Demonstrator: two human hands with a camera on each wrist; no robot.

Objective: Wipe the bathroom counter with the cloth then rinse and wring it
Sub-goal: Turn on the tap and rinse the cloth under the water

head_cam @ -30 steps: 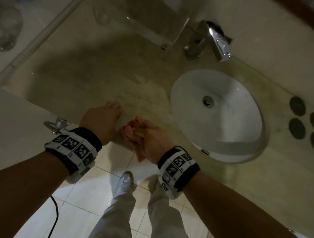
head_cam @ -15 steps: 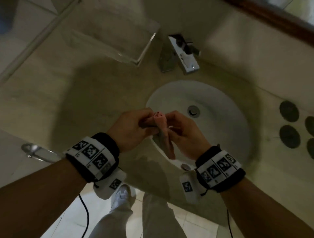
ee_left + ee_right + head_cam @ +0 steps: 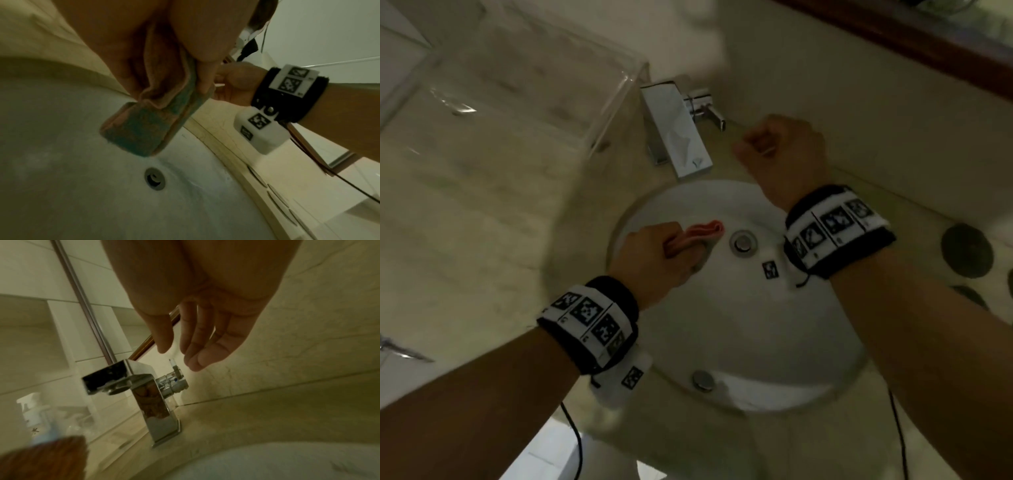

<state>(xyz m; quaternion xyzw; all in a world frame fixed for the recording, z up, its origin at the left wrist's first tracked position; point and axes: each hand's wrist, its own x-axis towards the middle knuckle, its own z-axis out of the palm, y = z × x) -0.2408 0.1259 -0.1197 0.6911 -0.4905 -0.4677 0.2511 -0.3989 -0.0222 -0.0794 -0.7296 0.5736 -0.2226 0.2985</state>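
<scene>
in the head view, low and left of centre, the left hand hangs over the white sink, its fingers clamped round a folded pink cloth. one end of the cloth sticks out past the fingers toward the drain in the middle of the frame, just beside it and above the bowl rather than resting on it. in the left wrist view the cloth fills the centre, a folded band with a pink edge and a teal, fuzzy face, pinched between thumb and fingers, with the drain below it. the right hand is in the upper right of the head view, over the beige worktop behind the sink, just right of the chrome tap. in the right wrist view its fingers hang loosely, slightly apart and gently bent, holding nothing, near the tap's small side lever but not touching it. the boxy tap stands in the centre of that frame. both wrists wear black bands with white coded tags. a clear box sits on the worktop in the upper left of the head view, and dark round discs lie at the right edge. the pictures are dim and somewhat blurred.
</scene>
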